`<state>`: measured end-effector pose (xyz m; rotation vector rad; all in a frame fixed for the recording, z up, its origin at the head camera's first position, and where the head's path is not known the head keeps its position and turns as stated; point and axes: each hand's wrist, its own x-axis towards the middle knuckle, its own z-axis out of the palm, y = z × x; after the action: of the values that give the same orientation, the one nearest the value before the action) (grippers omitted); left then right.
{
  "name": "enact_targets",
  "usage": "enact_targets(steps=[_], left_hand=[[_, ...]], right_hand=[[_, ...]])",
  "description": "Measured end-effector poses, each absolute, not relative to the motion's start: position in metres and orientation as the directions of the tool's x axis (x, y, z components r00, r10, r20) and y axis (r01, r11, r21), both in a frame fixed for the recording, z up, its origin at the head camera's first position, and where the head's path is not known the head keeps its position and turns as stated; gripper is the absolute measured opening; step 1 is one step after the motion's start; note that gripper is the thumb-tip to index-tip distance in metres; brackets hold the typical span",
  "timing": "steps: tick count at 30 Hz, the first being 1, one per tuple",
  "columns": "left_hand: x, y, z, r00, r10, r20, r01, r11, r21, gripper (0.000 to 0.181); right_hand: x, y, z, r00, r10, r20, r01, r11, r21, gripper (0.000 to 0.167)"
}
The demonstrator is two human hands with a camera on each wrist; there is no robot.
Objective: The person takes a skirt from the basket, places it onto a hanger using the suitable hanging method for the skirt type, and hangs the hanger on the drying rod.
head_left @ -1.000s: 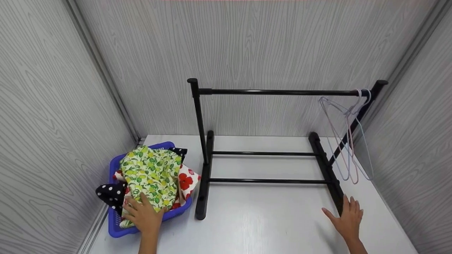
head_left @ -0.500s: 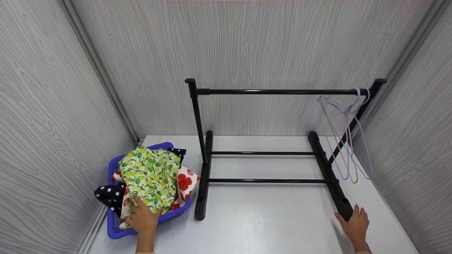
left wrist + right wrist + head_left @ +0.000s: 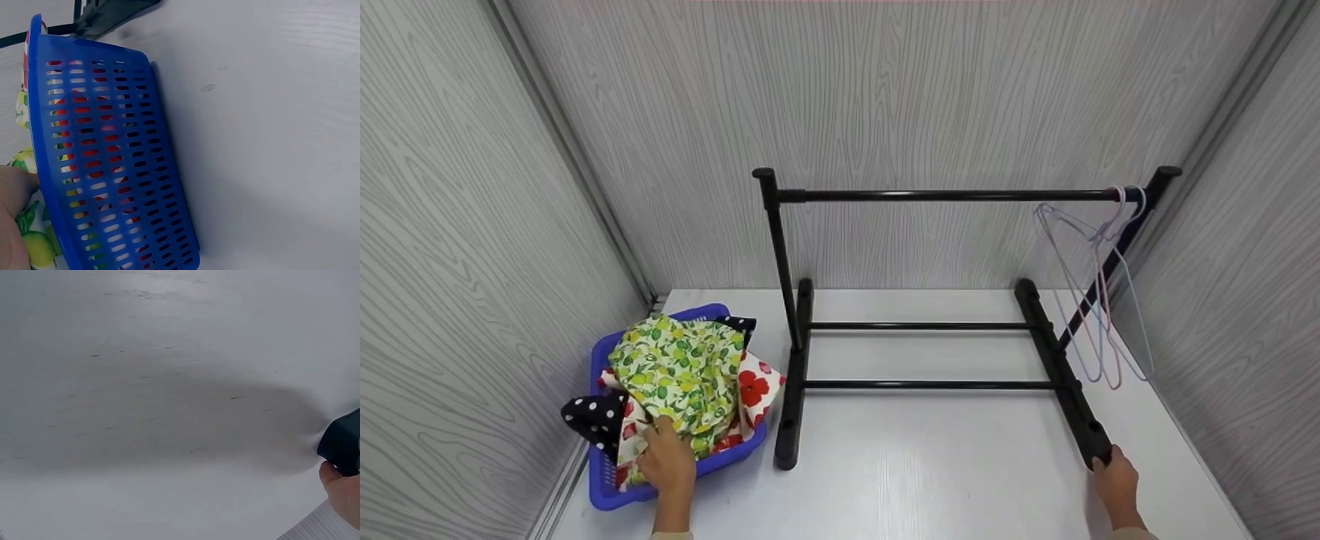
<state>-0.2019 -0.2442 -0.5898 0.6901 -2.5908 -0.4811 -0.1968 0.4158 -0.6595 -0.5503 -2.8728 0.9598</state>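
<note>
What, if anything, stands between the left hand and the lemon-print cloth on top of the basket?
Nothing visible does: in the head view, the left hand touches the lemon-print cloth directly. The near rim of the blue basket lies beneath the hand's wrist, not between them.

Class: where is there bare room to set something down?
Free: the white tabletop between the two feet of the black rack, in front of its nearer crossbar, and the strip behind, up to the farther crossbar. Crowded: the blue plastic basket of printed cloth, and the rack's right end, hung with thin pastel hangers.
</note>
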Motion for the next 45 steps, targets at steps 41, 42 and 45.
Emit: enact_targets(steps=[41, 42, 45], left_hand=[[-0.204, -0.106, -0.468, -0.688, -0.244, 0.684, 0.432, 0.619, 0.656, 0.027], [-0.205, -0.101, -0.469, -0.694, -0.232, 0.681, 0.442, 0.61, 0.658, 0.028], [-0.209, -0.088, -0.473, -0.723, -0.213, 0.657, 0.457, 0.566, 0.686, 0.028]], right_hand=[[-0.2, 0.411, -0.648, -0.894, 0.423, -0.146, 0.421, 0.683, -0.597, 0.046], [-0.2, 0.411, -0.648, -0.895, 0.421, -0.146, 0.419, 0.684, -0.598, 0.046], [-0.199, 0.413, -0.65, -0.904, 0.413, -0.112, 0.392, 0.695, -0.603, 0.046]])
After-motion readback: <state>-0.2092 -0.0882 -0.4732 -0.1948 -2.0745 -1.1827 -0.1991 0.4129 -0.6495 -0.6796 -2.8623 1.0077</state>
